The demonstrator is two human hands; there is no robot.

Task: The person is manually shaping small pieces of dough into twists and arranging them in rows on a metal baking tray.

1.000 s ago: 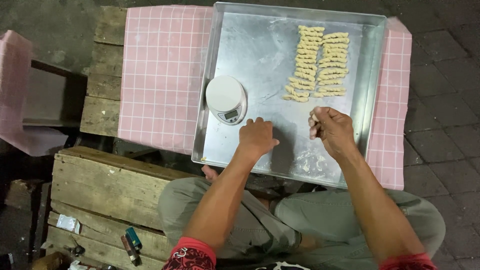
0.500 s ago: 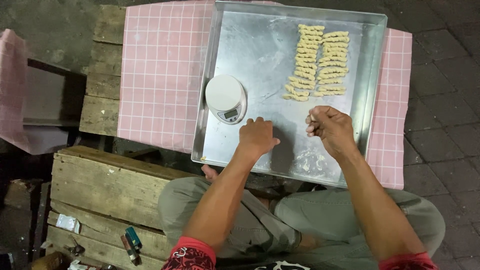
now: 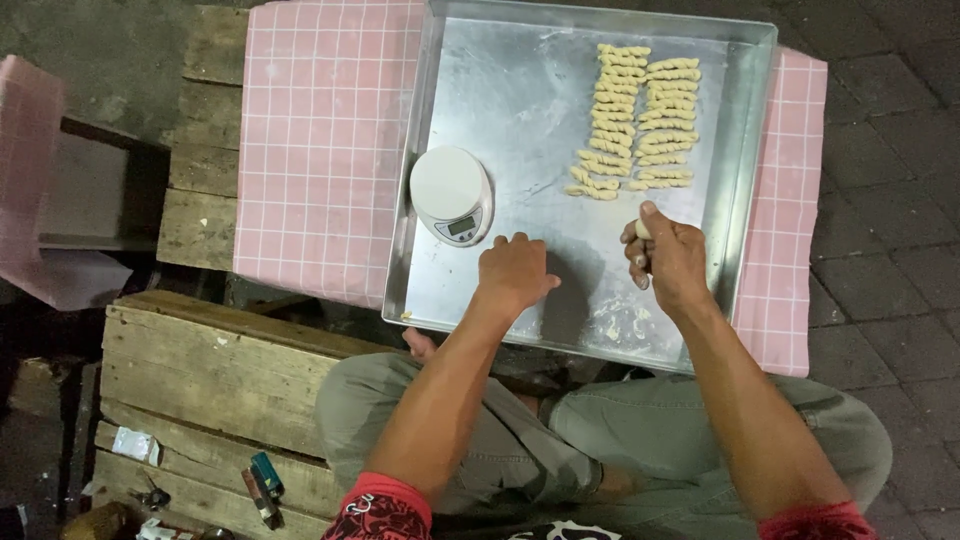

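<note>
Dough twists (image 3: 633, 120): two rows; one scale (image 3: 452, 195)

scale (image 3: 452, 193) in tray (image 3: 520, 100) left, twists (image 3: 633, 120) right, cloth (image 3: 320, 140) under tray

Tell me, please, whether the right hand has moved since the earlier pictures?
Hardly: the right hand stays just below the rows of twisted dough pieces in the metal tray, holding a small dough lump.

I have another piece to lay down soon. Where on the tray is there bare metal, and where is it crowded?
Bare metal lies in the tray left of the twisted dough rows, above the white scale. Crowded: the near edge, with the left hand and right hand.
</note>
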